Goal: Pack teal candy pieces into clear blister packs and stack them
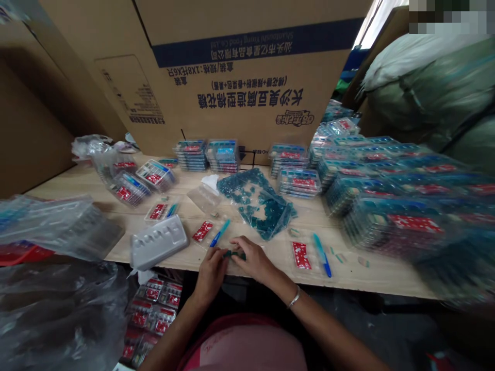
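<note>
My left hand [211,273] and my right hand [251,260] meet low on the wooden table, their fingers closed on a small teal plastic piece [234,254]. A blue-and-teal plastic stick [220,233] and a red printed card [203,231] lie just above my left hand. Right of my right hand are a similar stick [322,255] and a red card [301,255]. A clear bag of teal plastic pieces [257,203] lies farther forward. A bangle circles my right wrist.
A grey moulded plastic tray [158,242] lies left of my hands. Stacks of clear blister packs [390,206] crowd the table's right side and back edge. A large cardboard box [247,87] stands behind the table, and a bulky green sack [425,87] sits at right.
</note>
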The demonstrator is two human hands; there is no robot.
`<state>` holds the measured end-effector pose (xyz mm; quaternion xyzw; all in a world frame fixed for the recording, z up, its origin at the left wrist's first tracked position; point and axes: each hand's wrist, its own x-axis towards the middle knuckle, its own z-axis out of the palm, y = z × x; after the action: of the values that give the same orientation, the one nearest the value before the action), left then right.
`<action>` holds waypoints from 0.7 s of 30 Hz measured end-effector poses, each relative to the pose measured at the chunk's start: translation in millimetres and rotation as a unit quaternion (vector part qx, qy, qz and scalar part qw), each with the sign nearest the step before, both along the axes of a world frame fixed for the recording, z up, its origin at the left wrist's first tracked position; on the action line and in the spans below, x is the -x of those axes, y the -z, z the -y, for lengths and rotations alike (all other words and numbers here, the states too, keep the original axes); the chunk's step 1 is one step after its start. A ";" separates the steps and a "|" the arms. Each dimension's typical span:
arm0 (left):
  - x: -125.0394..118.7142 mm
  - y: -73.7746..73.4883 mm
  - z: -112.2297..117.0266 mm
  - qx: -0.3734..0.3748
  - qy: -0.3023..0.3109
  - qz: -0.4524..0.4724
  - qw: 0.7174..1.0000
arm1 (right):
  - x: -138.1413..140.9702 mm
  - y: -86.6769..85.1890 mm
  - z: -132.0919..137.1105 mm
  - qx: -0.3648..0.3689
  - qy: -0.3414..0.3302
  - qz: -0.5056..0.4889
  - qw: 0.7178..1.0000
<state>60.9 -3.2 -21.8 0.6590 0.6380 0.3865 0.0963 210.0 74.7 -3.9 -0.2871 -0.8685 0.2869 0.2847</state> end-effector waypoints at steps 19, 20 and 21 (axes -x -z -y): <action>14.4 -1.5 -8.4 0.010 0.048 -0.029 0.998 | -12.0 12.0 -2.7 0.048 0.008 -0.116 0.992; 13.0 -3.1 -7.7 0.009 0.043 -0.036 0.998 | -12.2 12.6 -2.3 0.052 0.014 -0.137 0.989; 11.3 -4.6 -7.1 0.005 0.039 -0.043 0.998 | -12.3 13.0 -2.0 0.055 0.018 -0.152 0.987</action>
<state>49.6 3.8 -17.2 0.6990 0.6171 0.3506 0.0873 222.3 76.7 -16.9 -0.2711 -0.7926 0.3691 0.4026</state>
